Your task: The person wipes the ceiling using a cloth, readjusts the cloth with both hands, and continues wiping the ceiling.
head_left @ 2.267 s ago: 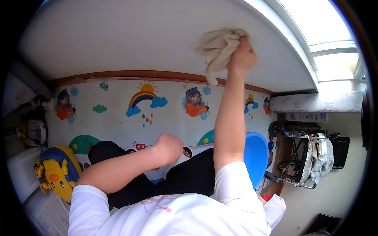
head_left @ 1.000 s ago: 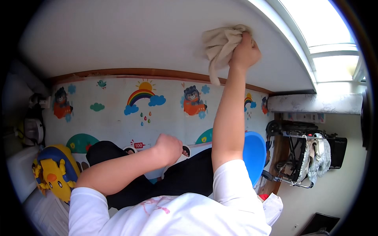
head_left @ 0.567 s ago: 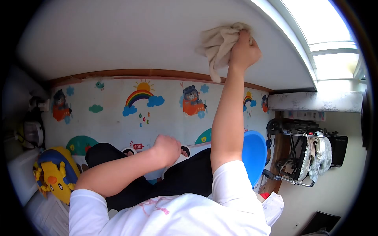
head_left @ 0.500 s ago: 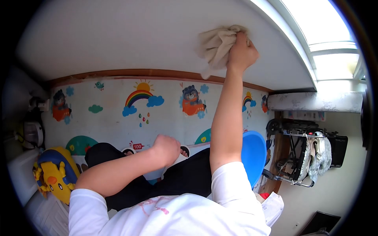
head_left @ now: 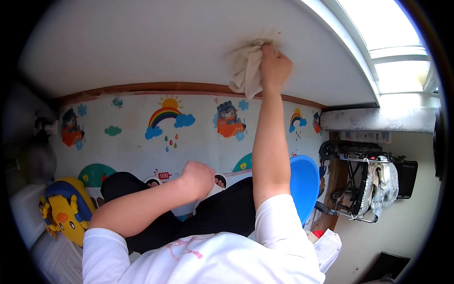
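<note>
ok so the right hand (head_left: 275,68), bunched round the beige cloth (head_left: 247,71) near 12 o'clock, just slid toward 8 along the white wall (head_left: 142,47) — uncovering dark marks (head_left: 279,32) still there — while the left hand (head_left: 196,180) stays clenched.

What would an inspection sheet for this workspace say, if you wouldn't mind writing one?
Surface: white wall, small dark mark just above the cloth.
Job's things: the cloth, bunched, seemingly against the wall.
Clutter: blue plastic item, yellow-and-blue item with a beaked face.
Hands: right hand grips the cloth; left hand closed, nothing seen in it.
Cables: nothing clearly seen; left edge dim.
Surroundings: printed mat, bright window, wheeled frame with fabric on it.
</note>
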`<state>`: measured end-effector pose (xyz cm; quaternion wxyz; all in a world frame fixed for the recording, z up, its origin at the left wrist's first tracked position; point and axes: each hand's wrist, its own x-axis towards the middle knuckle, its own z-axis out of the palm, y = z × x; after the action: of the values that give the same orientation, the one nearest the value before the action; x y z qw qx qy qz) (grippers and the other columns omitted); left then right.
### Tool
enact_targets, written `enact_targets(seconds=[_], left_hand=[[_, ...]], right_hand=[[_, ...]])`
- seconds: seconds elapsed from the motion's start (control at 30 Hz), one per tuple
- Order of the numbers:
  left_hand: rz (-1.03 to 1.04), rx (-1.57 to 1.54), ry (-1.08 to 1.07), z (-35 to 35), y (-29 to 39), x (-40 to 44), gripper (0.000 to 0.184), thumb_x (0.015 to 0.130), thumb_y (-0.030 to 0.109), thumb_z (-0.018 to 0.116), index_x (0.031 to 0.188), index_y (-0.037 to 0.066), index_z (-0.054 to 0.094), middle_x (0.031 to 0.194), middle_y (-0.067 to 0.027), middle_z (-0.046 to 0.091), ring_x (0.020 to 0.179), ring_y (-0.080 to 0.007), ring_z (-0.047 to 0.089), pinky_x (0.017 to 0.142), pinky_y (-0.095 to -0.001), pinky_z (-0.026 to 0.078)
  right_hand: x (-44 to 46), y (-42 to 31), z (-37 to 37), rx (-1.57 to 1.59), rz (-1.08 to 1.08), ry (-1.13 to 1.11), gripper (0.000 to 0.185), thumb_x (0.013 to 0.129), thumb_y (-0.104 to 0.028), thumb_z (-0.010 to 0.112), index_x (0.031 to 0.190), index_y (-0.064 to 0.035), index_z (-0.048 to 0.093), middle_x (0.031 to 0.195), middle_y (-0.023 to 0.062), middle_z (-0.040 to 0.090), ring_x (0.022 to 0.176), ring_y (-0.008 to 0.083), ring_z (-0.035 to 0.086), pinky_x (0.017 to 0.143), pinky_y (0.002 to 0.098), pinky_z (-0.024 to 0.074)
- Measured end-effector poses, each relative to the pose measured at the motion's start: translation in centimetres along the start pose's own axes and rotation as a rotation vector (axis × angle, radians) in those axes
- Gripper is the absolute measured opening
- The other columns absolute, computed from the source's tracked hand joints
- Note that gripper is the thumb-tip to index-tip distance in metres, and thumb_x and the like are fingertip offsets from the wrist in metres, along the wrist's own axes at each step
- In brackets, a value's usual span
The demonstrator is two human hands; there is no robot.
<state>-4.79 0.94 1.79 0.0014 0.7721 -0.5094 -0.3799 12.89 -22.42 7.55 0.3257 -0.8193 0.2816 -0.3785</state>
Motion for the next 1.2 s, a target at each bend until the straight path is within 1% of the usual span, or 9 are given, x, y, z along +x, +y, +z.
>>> enact_targets(seconds=[0.07,0.17,0.3,0.4,0.5,0.6,0.9,1.0,1.2], left_hand=[[-0.011,0.017,0.004,0.1,0.0,0.0,0.033,0.08,0.018,0.065,0.111,0.006,0.064,0.106,-0.0086,0.066,0.1,-0.024,0.065,0.081,-0.0358,0.05],[0.007,0.002,-0.002,0.3,-0.1,0.1,0.033,0.08,0.017,0.065,0.11,0.006,0.064,0.106,-0.0088,0.066,0.1,-0.024,0.064,0.08,-0.0359,0.05],[0.001,0.023,-0.005,0.4,-0.6,0.9,0.033,0.08,0.018,0.065,0.11,0.005,0.064,0.105,-0.0089,0.067,0.1,-0.0242,0.064,0.08,-0.0362,0.05],[0.005,0.028,-0.015,0.4,-0.6,0.8,0.033,0.079,0.018,0.066,0.109,0.006,0.065,0.104,-0.0089,0.067,0.099,-0.0243,0.065,0.079,-0.036,0.05],[0.002,0.001,-0.007,0.2,-0.5,1.0,0.033,0.078,0.017,0.068,0.108,0.005,0.065,0.103,-0.0092,0.067,0.098,-0.0239,0.065,0.077,-0.0355,0.05],[0.003,-0.028,-0.004,0.4,-0.4,1.1,0.033,0.077,0.018,0.069,0.108,0.005,0.066,0.104,-0.0096,0.067,0.098,-0.0236,0.065,0.077,-0.0353,0.05],[-0.006,0.03,-0.016,0.3,-0.3,0.5,0.034,0.077,0.017,0.068,0.108,0.005,0.065,0.105,-0.0092,0.067,0.099,-0.0242,0.065,0.078,-0.0357,0.051],[0.001,0.021,-0.026,-0.2,0.0,0.4,0.034,0.077,0.017,0.068,0.108,0.004,0.065,0.105,-0.0099,0.067,0.098,-0.0246,0.065,0.078,-0.036,0.051],[-0.001,0.023,0.004,0.8,-0.1,0.5,0.032,0.078,0.016,0.066,0.108,0.005,0.065,0.103,-0.0104,0.067,0.097,-0.0253,0.066,0.079,-0.0374,0.051]], right_hand=[[0.1,1.4,0.7,-0.027,-0.066,0.052,0.041,0.077,-0.03,0.067,0.076,0.0106,0.063,0.066,0.0188,0.063,0.064,0.0224,0.057,0.065,0.0367,0.0473],[0.9,-2.4,-0.7,0.423,-0.072,0.138,0.041,0.078,-0.031,0.066,0.074,0.0092,0.063,0.066,0.019,0.062,0.063,0.0229,0.056,0.064,0.037,0.0468],[-0.1,-2.7,-0.1,0.21,-0.109,0.117,0.037,0.077,-0.028,0.066,0.074,0.0088,0.064,0.065,0.0169,0.062,0.06,0.0247,0.056,0.063,0.0374,0.0467],[-1.3,-1.5,0.6,0.096,-0.01,-0.01,0.037,0.077,-0.027,0.066,0.073,0.0091,0.064,0.067,0.0173,0.062,0.062,0.0274,0.057,0.063,0.0384,0.0469],[-1.1,-2.4,-0.2,0.086,-0.097,0.063,0.035,0.078,-0.028,0.065,0.075,0.0073,0.066,0.069,0.0183,0.062,0.063,0.0292,0.058,0.063,0.0398,0.047],[-1.2,-4.6,-0.4,0.359,-0.231,0.169,0.033,0.078,-0.027,0.065,0.076,0.0051,0.067,0.068,0.0194,0.062,0.062,0.0313,0.058,0.064,0.0408,0.0469],[-2.6,-2.7,1.2,0.062,-0.134,-0.016,0.029,0.079,-0.025,0.063,0.077,0.0036,0.068,0.07,0.0177,0.059,0.065,0.0336,0.056,0.063,0.041,0.0458],[-2.5,-4.6,0.3,0.254,-0.227,0.112,0.031,0.078,-0.026,0.062,0.077,0.0044,0.068,0.069,0.0193,0.061,0.065,0.0355,0.058,0.064,0.0425,0.0463],[-2.5,-1.2,1.4,0.026,-0.032,-0.035,0.032,0.077,-0.027,0.063,0.077,0.0045,0.068,0.069,0.0208,0.062,0.064,0.0343,0.059,0.065,0.0431,0.0461]])
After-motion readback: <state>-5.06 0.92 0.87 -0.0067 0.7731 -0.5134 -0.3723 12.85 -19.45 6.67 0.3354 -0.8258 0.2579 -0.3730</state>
